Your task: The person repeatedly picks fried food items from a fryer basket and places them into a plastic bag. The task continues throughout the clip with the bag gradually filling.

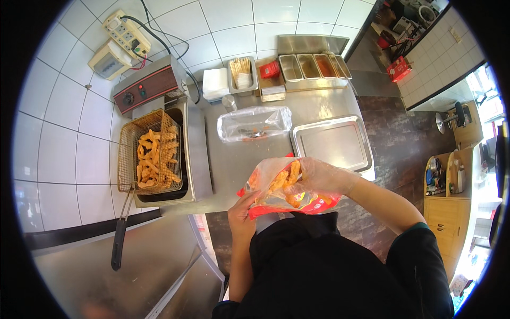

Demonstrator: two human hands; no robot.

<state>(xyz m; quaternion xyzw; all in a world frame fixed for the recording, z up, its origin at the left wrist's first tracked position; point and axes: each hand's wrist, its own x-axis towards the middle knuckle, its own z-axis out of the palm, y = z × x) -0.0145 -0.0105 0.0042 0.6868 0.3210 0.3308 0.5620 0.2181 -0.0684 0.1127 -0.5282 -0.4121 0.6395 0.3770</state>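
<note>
My left hand [242, 213] grips the near left side of a clear plastic bag with red printed parts [261, 169], held open in front of my body. Orange-brown breaded food pieces [285, 179] show inside it. A clear disposable plastic glove covers my right hand [324, 175], which reaches into the bag's mouth from the right, beside the pieces. Its fingertips are hidden among bag and food, so whether they hold a piece cannot be told. Just beyond the bag lie a clear plastic bag [255, 123] and a rimmed metal tray [332, 143] on the steel counter [247, 159].
At left, a wire fryer basket [129, 151] with fried pieces rests over a deep fryer [199, 159], its handle [117, 243] jutting toward me. Along the wall stand napkins [215, 81], a tub of wooden sticks [241, 71], a shaker [229, 102] and metal seasoning pans [310, 67].
</note>
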